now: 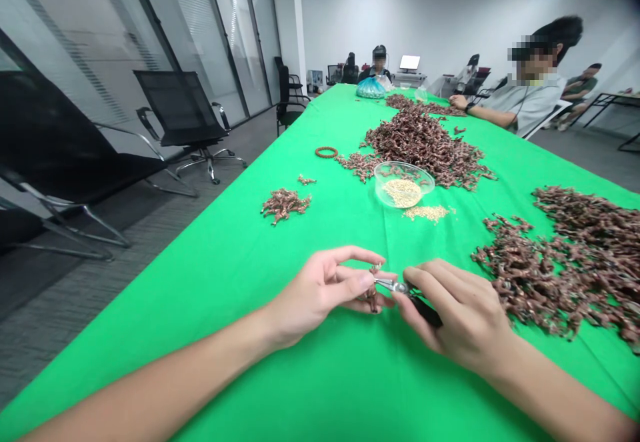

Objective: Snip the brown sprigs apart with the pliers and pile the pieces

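Head view: the left hand [320, 289] pinches a small copper-brown twisted piece [373, 289] between thumb and fingers, closed on it, above the green cloth [125, 355] near the table's near edge. The right hand [457, 312] is closed around the black handle of small pliers [420, 305], and their metal nose [393, 286] is touching the piece. The jaws look almost shut, but I cannot tell if they have hold of it. In my judgement, the piece is so small that a slip of the pliers could make it jump away and get lost among the others, and a too strong squeeze could bend or break it.

Just right of the hands lies a wide heap of similar brown pieces [555, 269]. Farther away stand a clear plastic bowl [400, 165] with pale grains [403, 193], some loose grains [426, 213] in front of it, and a bigger heap [425, 142] behind it. A small pile [285, 205] and a bead bracelet [327, 152] lie on the left. At the far right, a co-worker's hand [457, 101] rests on the cloth.
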A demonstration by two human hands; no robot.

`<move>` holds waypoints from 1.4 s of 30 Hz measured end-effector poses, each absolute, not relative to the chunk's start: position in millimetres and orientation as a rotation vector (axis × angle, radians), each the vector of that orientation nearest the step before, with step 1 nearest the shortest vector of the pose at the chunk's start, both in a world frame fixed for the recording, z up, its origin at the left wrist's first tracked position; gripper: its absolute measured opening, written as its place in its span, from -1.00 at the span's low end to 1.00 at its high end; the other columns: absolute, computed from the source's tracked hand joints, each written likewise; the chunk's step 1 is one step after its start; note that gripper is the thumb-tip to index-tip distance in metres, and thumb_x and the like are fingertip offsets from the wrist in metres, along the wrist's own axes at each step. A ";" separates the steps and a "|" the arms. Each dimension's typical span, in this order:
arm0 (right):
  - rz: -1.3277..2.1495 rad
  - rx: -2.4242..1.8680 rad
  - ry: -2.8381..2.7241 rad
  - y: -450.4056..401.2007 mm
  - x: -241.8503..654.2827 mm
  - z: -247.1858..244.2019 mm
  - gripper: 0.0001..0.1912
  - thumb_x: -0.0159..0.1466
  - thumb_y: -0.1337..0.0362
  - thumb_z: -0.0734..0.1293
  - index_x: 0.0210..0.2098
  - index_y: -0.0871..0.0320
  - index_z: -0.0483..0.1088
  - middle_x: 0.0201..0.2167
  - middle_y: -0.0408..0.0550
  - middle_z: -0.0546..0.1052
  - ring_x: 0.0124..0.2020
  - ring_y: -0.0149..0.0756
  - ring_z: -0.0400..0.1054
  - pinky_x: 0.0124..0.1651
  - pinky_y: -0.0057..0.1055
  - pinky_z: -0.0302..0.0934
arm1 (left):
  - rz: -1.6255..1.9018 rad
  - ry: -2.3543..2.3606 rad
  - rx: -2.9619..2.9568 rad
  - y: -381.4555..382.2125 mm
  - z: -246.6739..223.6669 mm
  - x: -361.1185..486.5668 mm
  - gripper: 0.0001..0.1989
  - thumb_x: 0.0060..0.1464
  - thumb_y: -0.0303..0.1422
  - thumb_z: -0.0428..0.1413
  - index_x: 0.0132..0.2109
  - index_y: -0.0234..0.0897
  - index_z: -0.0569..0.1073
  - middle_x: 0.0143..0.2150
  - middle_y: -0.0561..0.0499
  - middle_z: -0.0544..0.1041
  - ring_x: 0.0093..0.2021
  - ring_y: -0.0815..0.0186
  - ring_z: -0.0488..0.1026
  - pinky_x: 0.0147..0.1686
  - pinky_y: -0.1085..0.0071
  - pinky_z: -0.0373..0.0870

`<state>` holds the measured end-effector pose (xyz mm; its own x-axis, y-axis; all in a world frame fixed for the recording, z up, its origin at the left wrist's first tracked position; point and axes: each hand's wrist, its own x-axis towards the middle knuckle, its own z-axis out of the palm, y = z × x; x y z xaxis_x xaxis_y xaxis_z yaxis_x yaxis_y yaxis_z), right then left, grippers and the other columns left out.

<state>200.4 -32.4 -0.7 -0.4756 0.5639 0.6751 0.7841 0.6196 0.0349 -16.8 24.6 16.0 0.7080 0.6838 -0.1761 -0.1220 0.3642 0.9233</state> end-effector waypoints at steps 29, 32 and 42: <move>-0.460 -1.042 -2.067 -43.8 197.8 4.9 -0.81 0.26 0.35 0.38 -0.15 0.30 0.40 -0.36 0.06 0.52 -0.39 -0.28 0.36 -0.32 -0.35 0.27 | 0.709 0.559 1.187 17.2 23.8 -19.2 -0.63 0.10 -0.44 0.29 0.05 -0.33 0.44 -0.09 -0.18 0.67 -0.04 0.17 0.62 -0.06 0.42 0.52; -0.512 -1.017 -2.079 -42.3 198.8 4.9 -0.80 0.25 0.34 0.39 -0.16 0.31 0.40 -0.36 0.08 0.53 -0.38 -0.26 0.36 -0.32 -0.33 0.28 | 0.689 0.554 1.191 17.3 24.4 -19.6 -0.63 0.10 -0.43 0.29 0.04 -0.34 0.43 -0.06 -0.21 0.65 -0.05 0.15 0.62 -0.07 0.40 0.52; -0.617 -0.991 -2.072 -41.5 198.4 3.6 -0.74 0.23 0.32 0.41 -0.13 0.31 0.41 -0.40 0.06 0.55 -0.40 -0.24 0.41 -0.32 -0.32 0.31 | 0.667 0.560 1.230 16.8 23.6 -21.5 -0.65 0.12 -0.41 0.27 0.04 -0.31 0.44 -0.06 -0.18 0.65 -0.02 0.15 0.61 -0.06 0.40 0.51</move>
<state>198.4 -41.5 3.6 -0.4237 0.4459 0.7884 0.8047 0.5849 0.1016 -21.5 16.8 23.6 0.6876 0.7253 -0.0327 -0.1575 0.1929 0.9685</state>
